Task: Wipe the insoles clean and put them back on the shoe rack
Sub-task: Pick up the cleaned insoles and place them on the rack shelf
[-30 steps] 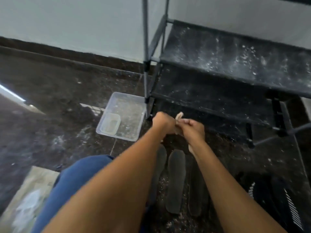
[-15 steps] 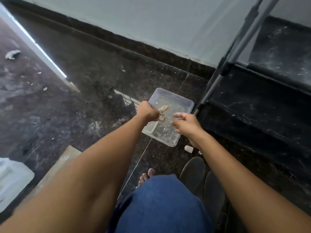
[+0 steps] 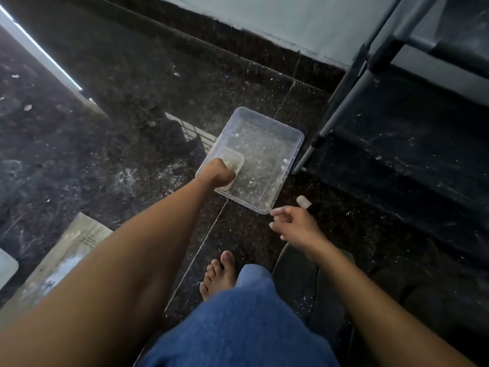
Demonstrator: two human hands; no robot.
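The left hand [image 3: 218, 172] is reaching into the clear plastic tray [image 3: 287, 133], its fingers curled down into the small inner container [image 3: 232, 158] at the tray's near-left corner; a pale wad, probably the wiping cloth, is showing under the fingers, though I cannot tell for sure that it is being gripped. The right hand [image 3: 296, 226] is hovering just off the tray's near-right corner, fingers loosely spread and holding nothing.

The dark insoles [image 3: 299, 276] are lying on the floor [image 3: 119, 107] nearer the person than the tray, partly hidden by the right forearm and the blue-clad knee [image 3: 238, 321]. The shoe rack [image 3: 412, 144], standing right of the tray, is showing dusty shelves with no insole on them, so I judge the task as early: wiping is yet to be finished and every return to the rack is still ahead.

A small pale capsule-shaped object [image 3: 303, 202] is sitting just right of the tray's near corner. A bare foot [image 3: 219, 274] and a printed paper sheet [image 3: 66, 250] are lying nearer than the tray, and neither is blocking the rack
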